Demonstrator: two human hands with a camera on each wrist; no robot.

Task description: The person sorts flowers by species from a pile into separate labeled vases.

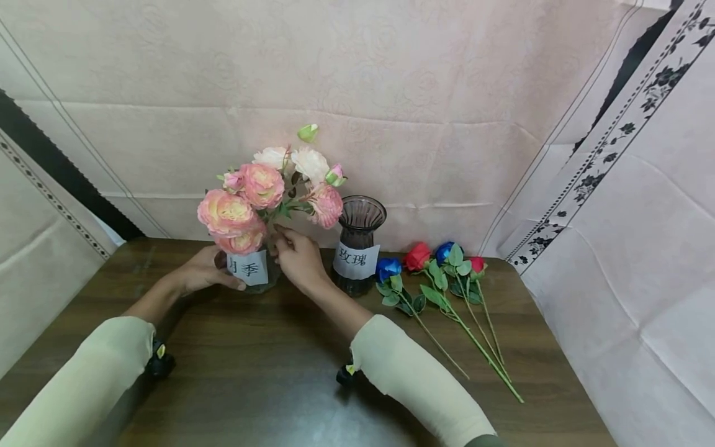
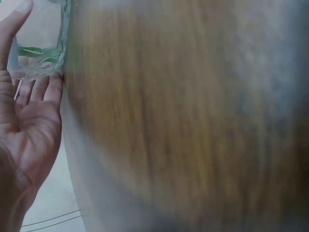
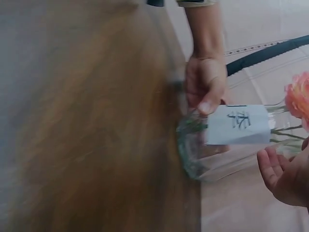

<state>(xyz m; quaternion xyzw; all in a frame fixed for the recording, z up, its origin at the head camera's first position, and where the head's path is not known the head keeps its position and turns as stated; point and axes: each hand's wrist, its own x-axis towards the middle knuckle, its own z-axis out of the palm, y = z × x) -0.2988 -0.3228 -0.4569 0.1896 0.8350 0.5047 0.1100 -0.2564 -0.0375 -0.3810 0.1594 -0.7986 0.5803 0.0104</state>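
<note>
A clear glass vase [image 3: 193, 162] with a white paper label [image 1: 248, 268] stands at the back left of the table. Pink and cream artificial flowers [image 1: 262, 186] rise from it, with green stems [image 3: 287, 133] inside the glass. My left hand [image 1: 203, 270] grips the vase from the left, thumb across its front by the label and the other fingers behind the glass. At the right side of the vase's mouth, my right hand [image 1: 300, 257] pinches a stem just below the blooms. In the right wrist view, that hand's lower fingers [image 3: 270, 166] curl beside the vase.
Just right of the hands stands a dark ribbed glass vase [image 1: 357, 226] with its own label [image 1: 356, 259]. Farther right, blue roses [image 1: 388, 269] and red roses [image 1: 418, 256] lie on the wooden table [image 1: 251, 372], stems toward the front. A pale cloth [image 1: 419, 81] hangs behind.
</note>
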